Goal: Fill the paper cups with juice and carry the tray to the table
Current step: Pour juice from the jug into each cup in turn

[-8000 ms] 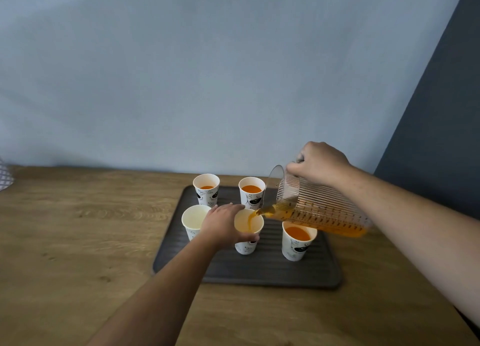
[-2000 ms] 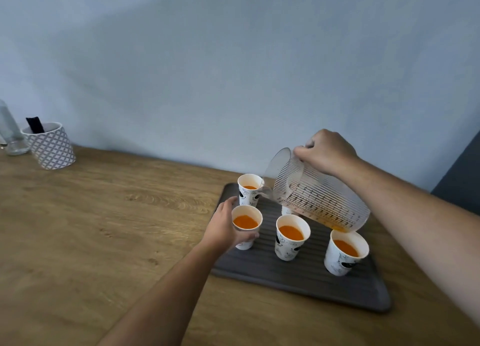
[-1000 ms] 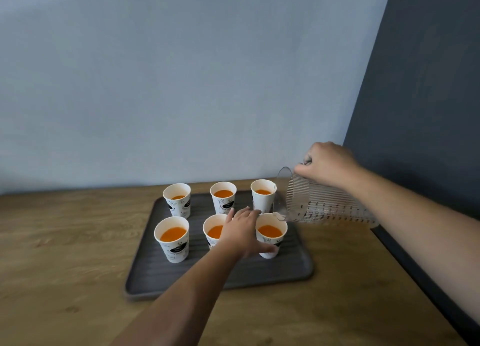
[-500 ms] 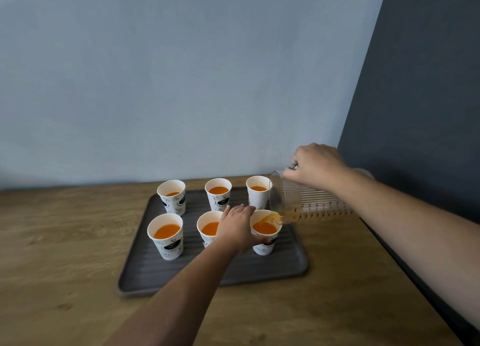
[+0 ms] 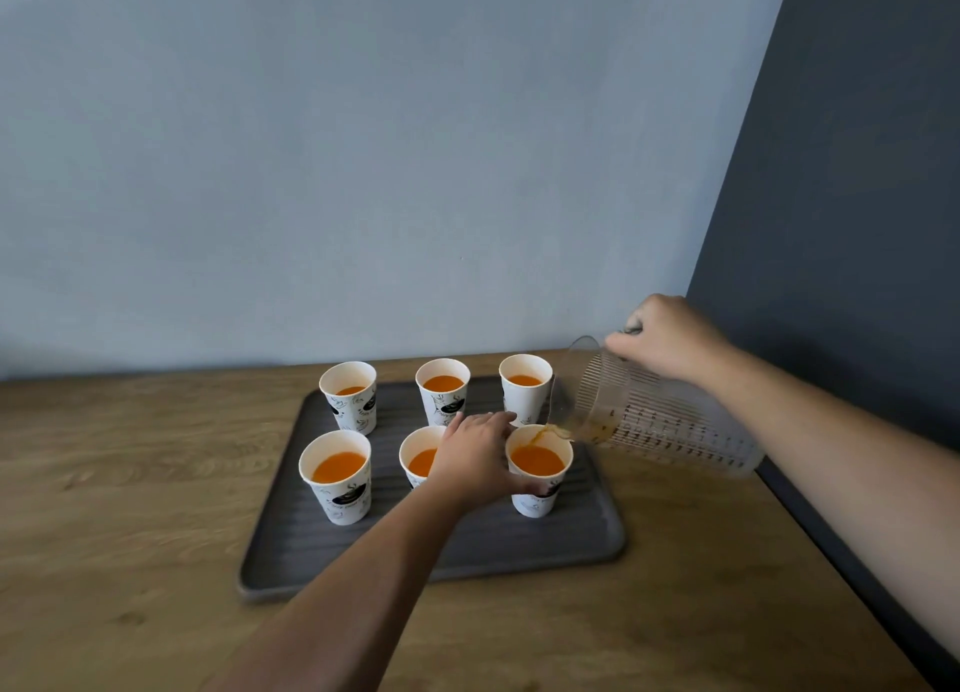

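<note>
A dark ridged tray [image 5: 519, 546] lies on the wooden counter with several white printed paper cups on it, all holding orange juice. My left hand [image 5: 475, 457] grips the front right cup [image 5: 537, 470] by its side. My right hand [image 5: 667, 335] holds a clear ribbed jug [image 5: 649, 413] by its handle, tipped nearly flat, and a thin stream of juice runs from its spout into that cup. Very little juice is left in the jug. The front middle cup [image 5: 418, 457] is partly hidden behind my left hand.
The wooden counter [image 5: 130, 509] runs left and toward me. Its right edge [image 5: 831, 546] drops off beside a dark grey wall. A pale blue wall stands right behind the tray.
The jug has tipped further and its last juice is running into the front right cup. My left hand has stayed on that cup. The view has shifted slightly.
</note>
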Demonstrator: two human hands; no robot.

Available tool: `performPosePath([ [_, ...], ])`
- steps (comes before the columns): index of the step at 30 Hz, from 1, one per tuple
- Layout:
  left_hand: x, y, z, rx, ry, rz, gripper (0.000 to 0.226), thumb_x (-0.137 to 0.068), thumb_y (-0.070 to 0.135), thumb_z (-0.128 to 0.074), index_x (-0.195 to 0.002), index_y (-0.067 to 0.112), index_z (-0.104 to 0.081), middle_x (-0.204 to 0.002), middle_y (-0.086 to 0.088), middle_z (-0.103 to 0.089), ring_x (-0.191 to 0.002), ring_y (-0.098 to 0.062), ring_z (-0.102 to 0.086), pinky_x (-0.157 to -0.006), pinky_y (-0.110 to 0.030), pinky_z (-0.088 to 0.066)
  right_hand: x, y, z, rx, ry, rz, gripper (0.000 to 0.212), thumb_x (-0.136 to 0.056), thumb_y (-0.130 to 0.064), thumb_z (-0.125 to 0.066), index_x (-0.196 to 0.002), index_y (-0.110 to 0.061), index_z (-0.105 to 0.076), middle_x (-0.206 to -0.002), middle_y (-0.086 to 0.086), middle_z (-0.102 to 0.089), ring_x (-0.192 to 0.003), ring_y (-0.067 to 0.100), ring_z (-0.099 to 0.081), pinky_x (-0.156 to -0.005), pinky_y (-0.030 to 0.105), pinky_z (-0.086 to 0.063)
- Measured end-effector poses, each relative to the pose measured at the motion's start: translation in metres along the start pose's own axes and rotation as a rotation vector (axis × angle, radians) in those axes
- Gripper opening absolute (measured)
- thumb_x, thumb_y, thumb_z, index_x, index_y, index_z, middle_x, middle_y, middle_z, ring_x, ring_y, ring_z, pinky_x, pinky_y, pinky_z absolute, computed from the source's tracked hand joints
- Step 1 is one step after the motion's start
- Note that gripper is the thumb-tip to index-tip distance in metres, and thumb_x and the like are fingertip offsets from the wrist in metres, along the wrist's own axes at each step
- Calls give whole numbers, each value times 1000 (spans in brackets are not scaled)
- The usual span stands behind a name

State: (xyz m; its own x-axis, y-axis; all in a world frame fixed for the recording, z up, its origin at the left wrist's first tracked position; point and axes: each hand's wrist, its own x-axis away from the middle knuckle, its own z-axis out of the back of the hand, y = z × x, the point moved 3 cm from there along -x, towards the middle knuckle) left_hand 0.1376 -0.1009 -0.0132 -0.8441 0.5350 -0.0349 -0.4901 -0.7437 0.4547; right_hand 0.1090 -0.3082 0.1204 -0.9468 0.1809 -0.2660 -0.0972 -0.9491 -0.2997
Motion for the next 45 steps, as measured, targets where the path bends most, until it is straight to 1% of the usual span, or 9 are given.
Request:
performPosePath([
  [4,-9,-2,13,58,-15,14,99,-63,67,-72,-143,24,-34,-143,3,-47,-132,-19,-41,-110,-43,-34,-13,8,6,-42,35,-57,48,-72,-28,-64,-45,-18,-27,-44,-3,-23,-48,19,-24,-53,29,-19],
  [8,-28,-4,24,148,55,41,94,-65,55,-78,-141,22,-35,-143,1,-47,-129,-19,-43,-103,-37,-40,-33,13,14,-67,80,-79,45,-69,-31,-63,-44,-17,-29,-44,-2,-24,-48,19,-27,-54,29,-22],
  [12,-51,-6,24,196,106,102,89,-67,45,-82,-140,21,-36,-143,-1,-45,-128,-20,-44,-99,-36,-42,-54,13,13,-45,100,-98,43,-70,-34,-62,-44,-15,-33,-44,0,-29,-47,21,-32,-53,29,-25],
  [16,-73,-7,19,184,91,136,91,-70,40,-81,-143,18,-30,-149,-4,-38,-134,-24,-39,-104,-40,-39,-73,10,0,28,97,-97,43,-71,-33,-61,-45,-13,-33,-45,1,-34,-47,22,-35,-51,29,-27],
  [19,-90,-10,13,192,65,160,94,-71,40,-80,-145,18,-27,-151,-4,-36,-135,-26,-38,-105,-42,-39,-87,5,-13,97,65,-68,42,-74,-36,-58,-47,-13,-36,-49,1,-46,-48,23,-42,-51,27,-30],
  [23,-106,-14,4,197,47,202,95,-71,42,-80,-146,19,-26,-151,-4,-36,-134,-27,-40,-105,-44,-40,-97,-1,-27,177,31,-11,38,-77,-36,-54,-49,-16,-40,-50,0,-43,-50,21,-42,-50,27,-30],
  [29,-117,-19,-2,245,90,229,94,-69,42,-81,-144,19,-30,-145,-4,-45,-128,-26,-47,-101,-44,-45,-106,-6,-34,249,11,56,39,-82,-36,-54,-51,-17,-40,-50,-2,-40,-48,17,-38,-50,27,-29],
  [38,-125,-21,-4,266,94,232,92,-71,41,-80,-145,19,-31,-144,-4,-45,-128,-27,-47,-103,-45,-45,-117,-14,-34,349,26,126,38,-82,-38,-53,-52,-15,-49,-53,0,-48,-52,18,-46,-54,28,-35],
  [45,-126,-22,-5,270,99,228,92,-70,40,-81,-144,19,-31,-144,-4,-46,-128,-26,-48,-102,-45,-46,-118,-20,-33,394,34,181,40,-84,-38,-53,-52,-16,-48,-51,-2,-43,-48,15,-39,-50,25,-30],
])
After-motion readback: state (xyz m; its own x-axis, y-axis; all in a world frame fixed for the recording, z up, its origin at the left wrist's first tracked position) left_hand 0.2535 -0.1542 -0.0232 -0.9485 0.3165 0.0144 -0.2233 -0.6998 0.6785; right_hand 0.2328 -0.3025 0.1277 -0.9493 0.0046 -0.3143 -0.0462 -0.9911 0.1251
